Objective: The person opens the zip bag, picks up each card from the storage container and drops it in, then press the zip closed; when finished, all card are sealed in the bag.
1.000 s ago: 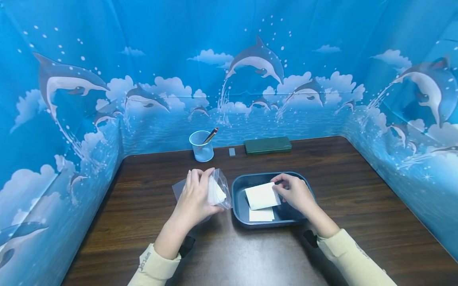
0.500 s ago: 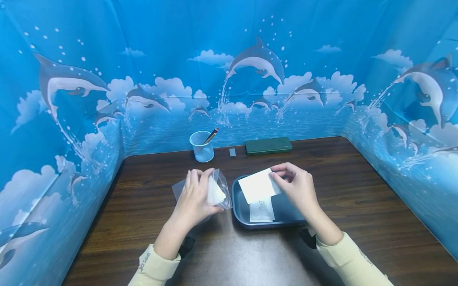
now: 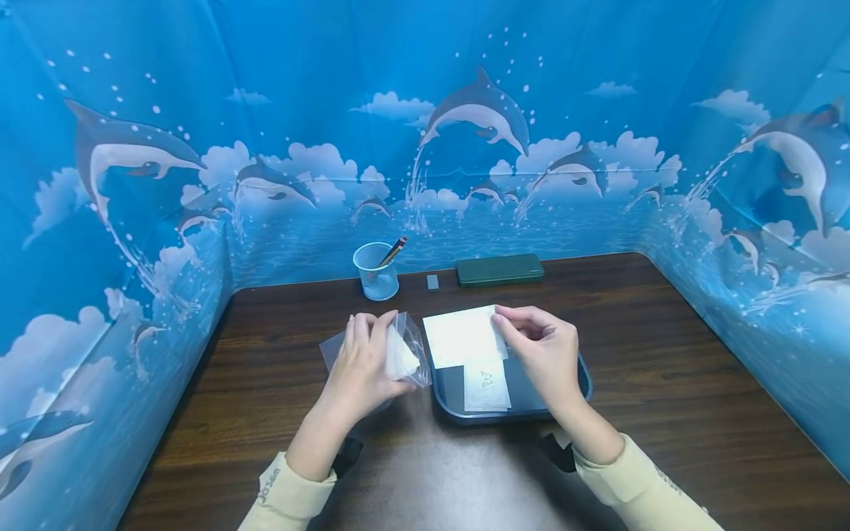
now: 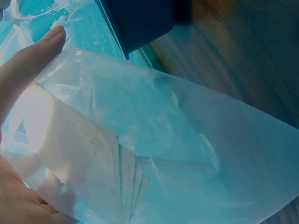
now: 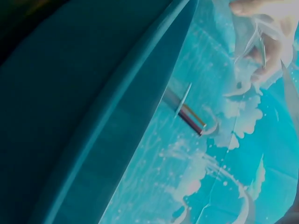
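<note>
My left hand (image 3: 361, 361) grips a clear plastic bag (image 3: 406, 352) with white cards inside, held just left of the dark blue tray (image 3: 578, 383). In the left wrist view the bag (image 4: 177, 140) fills the frame, several cards (image 4: 88, 163) showing through it and my thumb (image 4: 28, 65) on its edge. My right hand (image 3: 541, 350) pinches a white card (image 3: 462, 336) by its right edge, lifted above the tray's left half. Another white card (image 3: 486, 385) with a small mark lies flat in the tray. The tray's rim (image 5: 117, 121) crosses the right wrist view.
A translucent cup (image 3: 375, 271) with a pencil (image 3: 393, 251) stands at the table's back. Beside it lie a small grey eraser (image 3: 432, 282) and a dark green case (image 3: 499, 270). Blue dolphin-print walls (image 3: 119, 221) enclose the brown table (image 3: 664, 354) on three sides.
My right hand lifted the white card out of the tray and carried it left towards the bag. The left hand and bag stayed still.
</note>
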Motion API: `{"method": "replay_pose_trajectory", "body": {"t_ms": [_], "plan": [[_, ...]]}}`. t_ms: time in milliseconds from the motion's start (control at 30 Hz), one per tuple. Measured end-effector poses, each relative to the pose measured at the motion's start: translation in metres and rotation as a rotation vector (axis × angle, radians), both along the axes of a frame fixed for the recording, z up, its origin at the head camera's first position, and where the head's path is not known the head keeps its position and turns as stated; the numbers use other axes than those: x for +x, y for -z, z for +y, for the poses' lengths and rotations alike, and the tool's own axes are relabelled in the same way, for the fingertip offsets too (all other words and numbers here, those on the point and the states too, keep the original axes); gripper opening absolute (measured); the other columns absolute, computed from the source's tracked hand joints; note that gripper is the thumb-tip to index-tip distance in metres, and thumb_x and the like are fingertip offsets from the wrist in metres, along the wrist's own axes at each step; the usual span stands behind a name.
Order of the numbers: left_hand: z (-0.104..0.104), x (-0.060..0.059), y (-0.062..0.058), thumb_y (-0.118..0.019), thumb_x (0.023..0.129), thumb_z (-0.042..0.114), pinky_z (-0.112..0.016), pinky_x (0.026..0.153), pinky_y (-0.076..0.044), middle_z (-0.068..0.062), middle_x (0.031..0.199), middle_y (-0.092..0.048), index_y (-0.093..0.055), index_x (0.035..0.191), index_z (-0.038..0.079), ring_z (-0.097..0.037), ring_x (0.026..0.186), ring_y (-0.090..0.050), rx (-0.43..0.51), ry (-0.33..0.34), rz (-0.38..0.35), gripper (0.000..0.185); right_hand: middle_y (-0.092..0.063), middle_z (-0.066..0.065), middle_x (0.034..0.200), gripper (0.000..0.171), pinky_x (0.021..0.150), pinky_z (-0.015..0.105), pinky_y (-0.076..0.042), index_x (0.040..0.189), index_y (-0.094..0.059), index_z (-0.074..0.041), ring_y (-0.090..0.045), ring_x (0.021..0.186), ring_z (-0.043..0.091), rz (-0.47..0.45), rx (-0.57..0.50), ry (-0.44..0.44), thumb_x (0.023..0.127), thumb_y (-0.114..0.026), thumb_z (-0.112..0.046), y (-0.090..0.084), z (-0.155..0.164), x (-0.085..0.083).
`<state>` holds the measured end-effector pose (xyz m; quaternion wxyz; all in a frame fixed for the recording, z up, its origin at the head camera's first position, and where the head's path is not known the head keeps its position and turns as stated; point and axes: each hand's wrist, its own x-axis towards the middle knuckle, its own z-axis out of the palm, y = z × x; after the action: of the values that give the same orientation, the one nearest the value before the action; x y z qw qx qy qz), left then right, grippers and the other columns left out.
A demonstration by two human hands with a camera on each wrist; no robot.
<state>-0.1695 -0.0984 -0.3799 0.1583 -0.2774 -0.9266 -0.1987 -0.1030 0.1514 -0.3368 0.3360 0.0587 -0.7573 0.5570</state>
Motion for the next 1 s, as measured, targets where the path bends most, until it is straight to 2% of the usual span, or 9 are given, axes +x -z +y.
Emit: {"method": "replay_pose_trajectory", "body": {"t_ms": [267,600,800,1000], "plan": [[0.001,0.000,0.000,-0.096,0.048,0.039,-0.056,0.105,-0.030,-0.018,0.121,-0.042,-0.035,0.143,0.007,-0.034,0.116,-0.040,0.003,0.001,0.006,0.117,-0.070,0.008,0.076,0.013,0.046,0.019,-0.041,0.094,-0.074,0.004,-0.055,0.053,0.020,-0.009,-0.050,-0.061,0.082,-0.074,0.000,0.000,-0.014,-0.003],[0.001,-0.001,-0.001,-0.096,0.049,0.040,-0.056,0.106,-0.028,-0.018,0.121,-0.043,-0.035,0.143,0.005,-0.033,0.114,-0.040,-0.004,0.010,0.039,0.117,-0.069,0.009,0.072,0.012,0.042,0.021,-0.039,0.094,-0.074,0.003,-0.052,0.050,0.023,-0.051,-0.097,-0.112,0.084,-0.073,-0.002,0.008,-0.026,-0.008],[0.002,-0.001,-0.001,-0.096,0.049,0.040,-0.056,0.106,-0.028,-0.019,0.122,-0.043,-0.034,0.143,0.006,-0.034,0.114,-0.040,-0.008,0.007,0.046,0.117,-0.069,0.008,0.072,0.012,0.041,0.022,-0.038,0.095,-0.074,0.002,-0.052,0.049,0.021,-0.071,-0.107,-0.122,0.084,-0.073,-0.003,0.012,-0.031,-0.008],[0.003,0.000,-0.002,-0.095,0.051,0.039,-0.055,0.107,-0.027,-0.018,0.123,-0.042,-0.034,0.144,0.007,-0.032,0.115,-0.039,-0.006,0.007,0.021,0.116,-0.070,0.011,0.076,0.013,0.041,0.022,-0.040,0.096,-0.073,0.004,-0.052,0.048,0.027,-0.075,-0.146,-0.123,0.084,-0.073,-0.002,0.019,-0.040,-0.009]]}}
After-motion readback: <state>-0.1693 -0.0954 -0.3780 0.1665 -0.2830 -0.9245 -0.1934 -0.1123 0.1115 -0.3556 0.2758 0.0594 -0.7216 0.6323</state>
